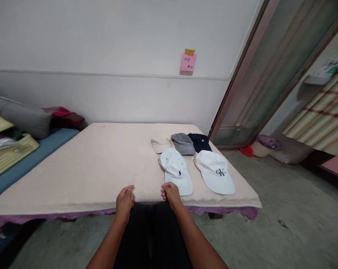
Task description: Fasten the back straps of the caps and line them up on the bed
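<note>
At the front edge of the bed-like surface, my left hand [125, 199] hovers with one finger stretched out and the others loosely bent, holding nothing. My right hand [171, 193] has its fingers curled in and nothing visible in them. Close beside it lies a white cap with a small blue logo [175, 170], its brim toward me. Further right is a white cap with black letters [214, 170]. Behind these two sit a beige cap [161, 144], a grey cap [183, 143] and a dark navy cap [200, 142] in a row.
A cream cover [101, 164] spreads over the surface, with purple cloth [194, 210] below its edge. A pink note [188, 62] is taped to the white wall. At left lie a grey cushion [25, 116] and yellow-green items [12, 153]. A bin [264, 146] stands at right.
</note>
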Demonstrator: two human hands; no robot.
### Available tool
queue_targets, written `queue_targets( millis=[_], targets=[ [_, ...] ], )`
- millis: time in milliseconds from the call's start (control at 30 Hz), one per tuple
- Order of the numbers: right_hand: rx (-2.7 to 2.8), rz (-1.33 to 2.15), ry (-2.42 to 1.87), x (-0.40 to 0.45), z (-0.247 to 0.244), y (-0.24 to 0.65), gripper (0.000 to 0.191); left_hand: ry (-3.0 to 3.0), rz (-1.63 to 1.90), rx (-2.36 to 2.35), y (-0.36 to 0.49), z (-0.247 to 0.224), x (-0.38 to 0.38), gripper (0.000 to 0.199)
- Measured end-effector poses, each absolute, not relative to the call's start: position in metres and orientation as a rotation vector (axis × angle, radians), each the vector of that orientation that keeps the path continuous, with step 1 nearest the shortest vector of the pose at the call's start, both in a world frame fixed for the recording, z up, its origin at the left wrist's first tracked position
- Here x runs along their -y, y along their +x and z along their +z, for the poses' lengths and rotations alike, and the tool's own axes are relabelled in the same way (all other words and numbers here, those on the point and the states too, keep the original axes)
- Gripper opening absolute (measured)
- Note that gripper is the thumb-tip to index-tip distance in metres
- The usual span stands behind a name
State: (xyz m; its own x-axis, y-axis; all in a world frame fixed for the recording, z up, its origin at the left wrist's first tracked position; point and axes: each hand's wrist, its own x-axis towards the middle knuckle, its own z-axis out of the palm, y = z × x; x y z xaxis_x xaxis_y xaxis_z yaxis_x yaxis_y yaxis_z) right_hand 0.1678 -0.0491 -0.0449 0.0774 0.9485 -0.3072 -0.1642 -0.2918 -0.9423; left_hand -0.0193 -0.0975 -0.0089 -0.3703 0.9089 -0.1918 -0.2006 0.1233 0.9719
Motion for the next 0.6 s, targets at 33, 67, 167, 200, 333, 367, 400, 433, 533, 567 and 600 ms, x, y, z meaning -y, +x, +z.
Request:
queue_targets(
  millis=[33,67,167,200,333,367,400,433,533,567,600],
  targets=[
    [0.861,1.429,-1.343,0.050,-0.044,0.168,0.012,0.719,1.427,-1.411,-0.019,-0.006,0.097,0.037],
    [0.864,1.445,-1.329,0.050,-0.043,0.168,0.012,0.699,1.412,-1.394,-0.018,-0.004,0.097,0.038],
    [0.888,1.508,-1.286,0.052,-0.037,0.162,0.013,0.667,1.374,-1.341,-0.012,0.009,0.093,0.041],
    [0.899,1.530,-1.270,0.052,-0.034,0.159,0.013,0.665,1.369,-1.325,-0.010,0.013,0.091,0.043],
    [0.945,1.563,-1.180,0.045,-0.015,0.144,0.014,0.687,1.389,-1.283,-0.006,0.035,0.079,0.049],
    [0.953,1.552,-1.152,0.042,-0.009,0.141,0.014,0.696,1.404,-1.279,-0.006,0.041,0.077,0.051],
    [0.957,1.535,-1.125,0.038,0.000,0.138,0.015,0.702,1.422,-1.276,-0.007,0.047,0.074,0.054],
    [0.957,1.512,-1.100,0.035,0.010,0.135,0.018,0.714,1.445,-1.274,-0.007,0.054,0.072,0.057],
    [0.971,1.397,-0.986,0.029,0.049,0.133,0.045,0.845,1.548,-1.275,-0.010,0.078,0.072,0.069],
    [1.016,1.319,-0.892,0.029,0.064,0.134,0.055,0.917,1.587,-1.273,-0.011,0.087,0.074,0.073],
    [1.064,1.245,-0.814,0.030,0.079,0.135,0.062,0.983,1.622,-1.265,-0.011,0.095,0.076,0.078]
  ],
)
